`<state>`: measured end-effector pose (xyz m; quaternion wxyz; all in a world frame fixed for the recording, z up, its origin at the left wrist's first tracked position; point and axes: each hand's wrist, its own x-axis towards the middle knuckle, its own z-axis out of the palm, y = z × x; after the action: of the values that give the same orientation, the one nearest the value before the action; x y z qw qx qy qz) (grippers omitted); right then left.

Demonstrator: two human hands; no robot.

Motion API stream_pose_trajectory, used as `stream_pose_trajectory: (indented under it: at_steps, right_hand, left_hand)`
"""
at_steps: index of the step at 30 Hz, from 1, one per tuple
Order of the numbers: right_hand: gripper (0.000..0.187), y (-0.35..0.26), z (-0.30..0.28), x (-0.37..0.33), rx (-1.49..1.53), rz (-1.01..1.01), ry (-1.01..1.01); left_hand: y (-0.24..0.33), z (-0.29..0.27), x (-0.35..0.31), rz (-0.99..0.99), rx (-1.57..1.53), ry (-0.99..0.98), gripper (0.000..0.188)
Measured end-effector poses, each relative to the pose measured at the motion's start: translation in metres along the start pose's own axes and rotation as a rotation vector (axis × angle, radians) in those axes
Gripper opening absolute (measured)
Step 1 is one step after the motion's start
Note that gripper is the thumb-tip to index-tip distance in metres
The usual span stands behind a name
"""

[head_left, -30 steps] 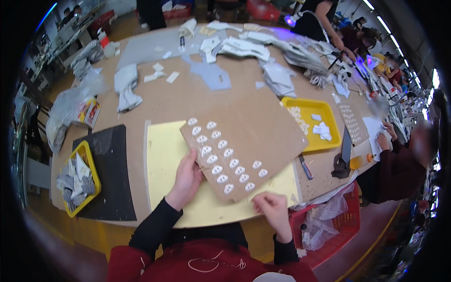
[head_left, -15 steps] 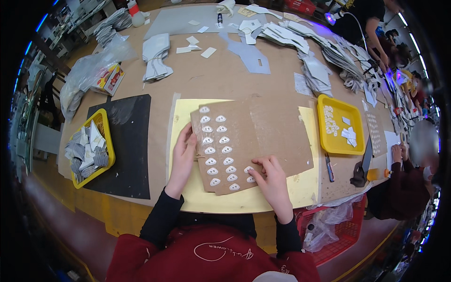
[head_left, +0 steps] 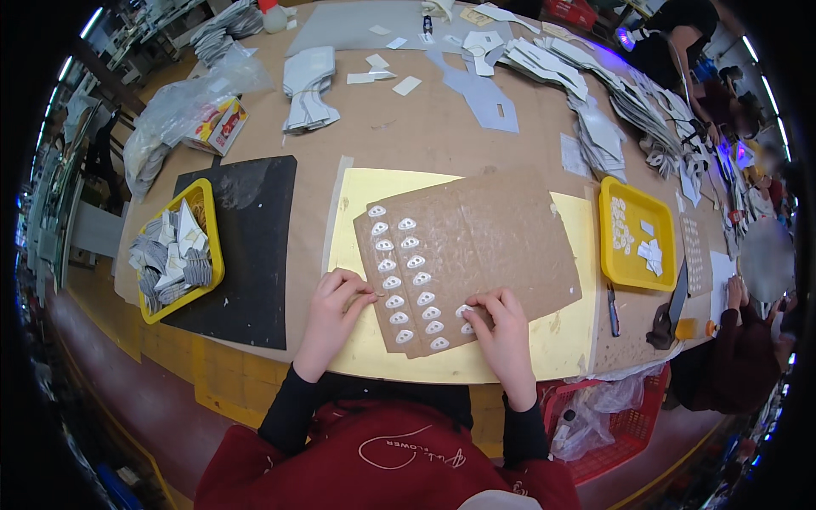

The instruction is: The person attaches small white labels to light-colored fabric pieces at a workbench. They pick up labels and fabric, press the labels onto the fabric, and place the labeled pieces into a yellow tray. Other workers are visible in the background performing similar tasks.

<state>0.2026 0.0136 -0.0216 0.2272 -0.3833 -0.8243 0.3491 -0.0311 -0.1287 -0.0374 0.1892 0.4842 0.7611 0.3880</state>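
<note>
A brown cardboard sheet lies tilted on a pale yellow board. Small white rounded-triangle pieces with dark holes sit on it in two long columns, with a short third column beginning near its lower edge. My right hand has thumb and forefinger closed on a small white piece in that third column; another piece shows just below. At the sheet's left edge, my left hand pinches thumb and forefinger together. Whatever is between those fingertips is too small to make out.
To the right stands a yellow tray with more white pieces, beside a pen. A yellow basket of grey-white scraps rests on a black mat to the left. Stacked grey cut panels lie farther back. Another person works at right.
My left hand has slid down from the sheet's upper left edge and closed into a pinch. The sheet has turned slightly. My right hand stays at the third column. The whole view has shifted.
</note>
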Motion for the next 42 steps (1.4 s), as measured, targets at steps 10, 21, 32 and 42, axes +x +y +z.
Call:
stream_pose_trajectory:
  at_steps: [10, 21, 32, 42]
  right_hand:
    - [0.021, -0.003, -0.014, -0.013, 0.026, -0.076, 0.001]
    - [0.032, 0.003, -0.014, -0.03, -0.136, -0.106, -0.076]
    - [0.03, 0.01, -0.006, -0.027, -0.212, -0.182, -0.09]
    - [0.025, 0.01, 0.0, -0.035, -0.105, -0.223, -0.085]
  left_hand:
    - [-0.012, -0.042, 0.024, -0.163, 0.216, 0.458, 0.023]
    - [0.076, 0.003, 0.019, 0.066, -0.12, -0.029, 0.019]
    - [0.099, 0.036, 0.05, 0.293, -0.094, -0.327, 0.016]
    - [0.088, 0.043, 0.059, 0.414, -0.101, -0.443, 0.018]
